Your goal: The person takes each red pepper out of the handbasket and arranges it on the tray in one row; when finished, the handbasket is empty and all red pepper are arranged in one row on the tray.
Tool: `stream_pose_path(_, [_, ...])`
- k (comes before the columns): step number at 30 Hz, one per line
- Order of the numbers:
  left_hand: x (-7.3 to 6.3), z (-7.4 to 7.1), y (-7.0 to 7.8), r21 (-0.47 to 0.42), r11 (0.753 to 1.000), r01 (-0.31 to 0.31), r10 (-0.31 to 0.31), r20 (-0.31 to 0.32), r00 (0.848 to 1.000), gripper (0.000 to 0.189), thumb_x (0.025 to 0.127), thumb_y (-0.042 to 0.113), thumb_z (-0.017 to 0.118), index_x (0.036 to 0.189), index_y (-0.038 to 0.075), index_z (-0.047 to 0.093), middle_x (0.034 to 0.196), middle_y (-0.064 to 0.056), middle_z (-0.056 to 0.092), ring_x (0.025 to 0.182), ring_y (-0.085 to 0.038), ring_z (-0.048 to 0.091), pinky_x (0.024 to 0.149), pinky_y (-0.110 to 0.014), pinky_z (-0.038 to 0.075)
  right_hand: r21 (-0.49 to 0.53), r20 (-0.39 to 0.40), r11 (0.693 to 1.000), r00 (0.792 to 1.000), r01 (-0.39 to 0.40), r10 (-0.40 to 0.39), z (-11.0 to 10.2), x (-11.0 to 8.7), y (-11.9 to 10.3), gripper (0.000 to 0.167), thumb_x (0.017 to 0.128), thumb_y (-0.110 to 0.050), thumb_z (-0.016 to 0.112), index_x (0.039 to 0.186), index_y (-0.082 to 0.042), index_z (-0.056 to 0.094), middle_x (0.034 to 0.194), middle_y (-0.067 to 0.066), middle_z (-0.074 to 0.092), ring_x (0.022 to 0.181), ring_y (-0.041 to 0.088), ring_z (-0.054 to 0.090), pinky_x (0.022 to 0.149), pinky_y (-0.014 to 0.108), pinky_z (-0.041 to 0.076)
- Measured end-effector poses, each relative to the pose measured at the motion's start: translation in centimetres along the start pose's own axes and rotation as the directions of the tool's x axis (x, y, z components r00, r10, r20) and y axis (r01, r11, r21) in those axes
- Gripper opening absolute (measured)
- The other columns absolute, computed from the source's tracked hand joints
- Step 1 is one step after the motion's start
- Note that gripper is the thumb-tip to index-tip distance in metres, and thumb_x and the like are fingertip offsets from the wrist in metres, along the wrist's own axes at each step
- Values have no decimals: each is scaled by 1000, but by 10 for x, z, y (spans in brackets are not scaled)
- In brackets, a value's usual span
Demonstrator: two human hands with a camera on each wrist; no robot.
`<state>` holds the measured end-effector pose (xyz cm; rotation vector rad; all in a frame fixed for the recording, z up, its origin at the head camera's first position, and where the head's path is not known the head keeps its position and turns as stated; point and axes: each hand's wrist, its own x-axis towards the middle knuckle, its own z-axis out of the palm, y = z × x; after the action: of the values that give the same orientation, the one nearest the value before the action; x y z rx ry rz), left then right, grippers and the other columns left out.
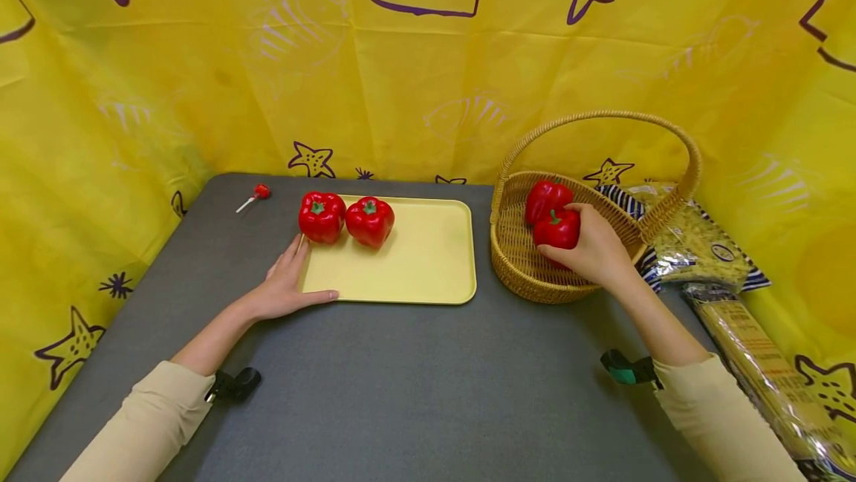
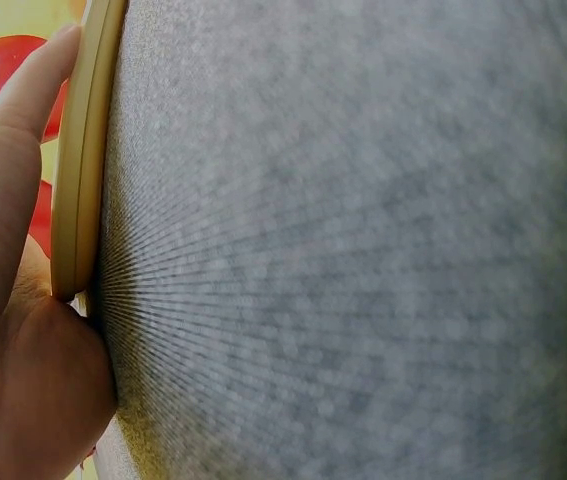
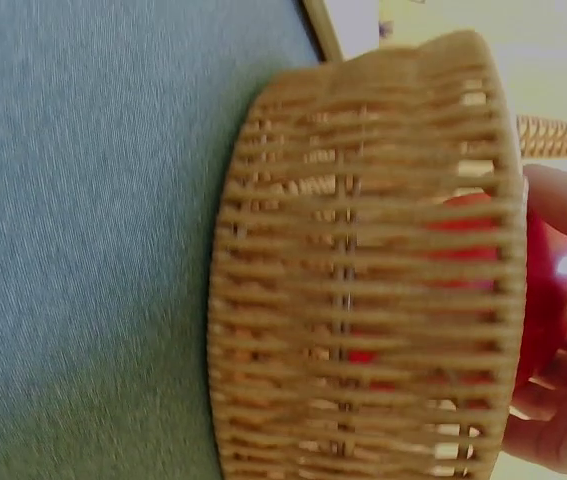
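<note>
Red, glossy bell pepper (image 1: 556,232) fills the right grip (image 1: 597,246), while the left grip (image 1: 286,285), spread wide, likely steadies the yellow rectangular tray (image 1: 414,259) touching it.

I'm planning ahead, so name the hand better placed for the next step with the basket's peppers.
Probably the right hand: it grips a pepper inside the basket. The left hand touches the tray at the end away from the basket.
</note>
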<state>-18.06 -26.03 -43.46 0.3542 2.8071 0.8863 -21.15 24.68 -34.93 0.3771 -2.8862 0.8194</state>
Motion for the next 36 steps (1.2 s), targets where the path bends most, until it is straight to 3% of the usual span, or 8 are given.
stream_pose_path(10, [1, 1, -1, 7, 1000, 2, -2, -2, 1000, 119, 82, 55, 71, 155, 7, -10, 159, -23, -13, 142, -50, 1, 105, -71, 5, 77, -120, 996, 992, 40, -30, 10, -7, -18, 79, 77, -28, 82, 135, 5, 40, 124, 29, 51, 111, 43, 51, 91, 61, 44])
stream_pose_path(36, [0, -1, 2, 1, 1000, 1, -1, -1, 1000, 119, 81, 54, 72, 155, 7, -8, 160, -23, -12, 143, -49, 0, 105, -71, 5, 153, -148, 980, 983, 130, -108, 16, -18, -60, 82, 72, -21, 86, 137, -5, 39, 129, 21, 51, 111, 39, 54, 87, 58, 49])
